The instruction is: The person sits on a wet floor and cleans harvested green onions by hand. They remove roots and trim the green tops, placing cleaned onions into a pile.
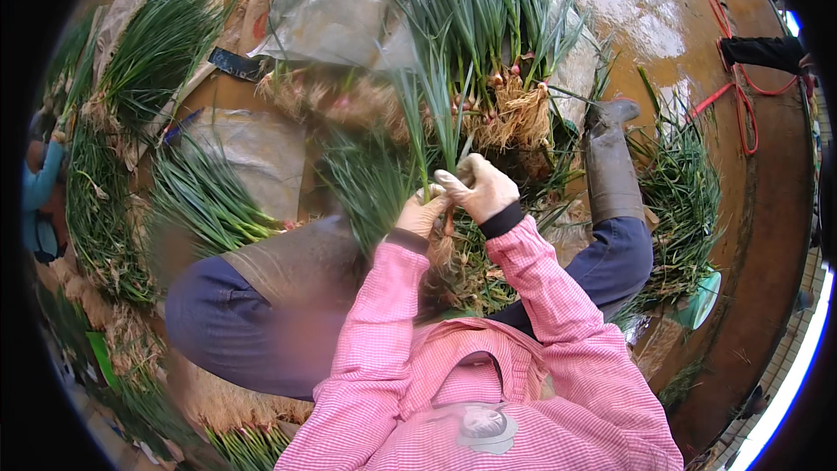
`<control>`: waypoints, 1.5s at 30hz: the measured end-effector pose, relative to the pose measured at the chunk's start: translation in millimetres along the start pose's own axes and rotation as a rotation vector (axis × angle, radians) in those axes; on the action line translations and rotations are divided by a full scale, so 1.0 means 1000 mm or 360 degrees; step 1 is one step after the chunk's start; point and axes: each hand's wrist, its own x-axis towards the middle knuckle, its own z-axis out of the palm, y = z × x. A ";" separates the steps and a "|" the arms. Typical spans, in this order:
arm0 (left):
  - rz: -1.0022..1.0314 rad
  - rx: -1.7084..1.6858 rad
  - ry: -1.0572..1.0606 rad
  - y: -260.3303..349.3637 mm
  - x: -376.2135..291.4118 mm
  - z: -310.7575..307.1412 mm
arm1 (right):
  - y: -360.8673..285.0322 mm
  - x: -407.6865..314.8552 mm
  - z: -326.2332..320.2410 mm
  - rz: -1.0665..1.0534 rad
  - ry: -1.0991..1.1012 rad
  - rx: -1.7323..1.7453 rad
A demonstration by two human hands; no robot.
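Observation:
My left hand (422, 212), in a thin pale glove, grips an allium plant (422, 160) low on its green stem. My right hand (482, 190), gloved as well, is close against the left, its thumb and fingers closed around the leaf bases of a plant (448, 127). Whether these leaves belong to one plant or two, I cannot tell. A reddish bulb with pale roots (446, 242) hangs below the hands. Just beyond them, a large bunch of allium plants (494, 19) lies with reddish bulbs and tangled roots (520, 111) towards me.
More allium bunches lie left (153, 52) and beside my leg (216, 196). Leafy trimmings (677, 209) are heaped beyond my right boot (611, 157), near a pale green container (703, 301). Plastic sheeting (333, 10) covers wet ground. A red cord (745, 104) lies right; another person's sleeve (46, 173) shows left.

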 end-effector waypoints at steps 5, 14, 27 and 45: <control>0.0116 0.0135 0.0158 -0.012 0.007 0.000 | 0.015 0.023 0.021 -0.0247 -0.0028 -0.0009; 0.0003 -0.0171 -0.0022 -0.008 0.006 0.002 | 0.062 -0.006 0.057 0.1314 -0.0495 0.2500; 0.0598 -0.0065 0.0588 0.042 -0.006 -0.002 | 0.034 -0.048 -0.015 0.0095 -0.1123 -0.0376; -0.0117 0.0145 0.0291 0.006 0.005 0.009 | 0.011 -0.038 -0.024 -0.0303 0.0285 0.0362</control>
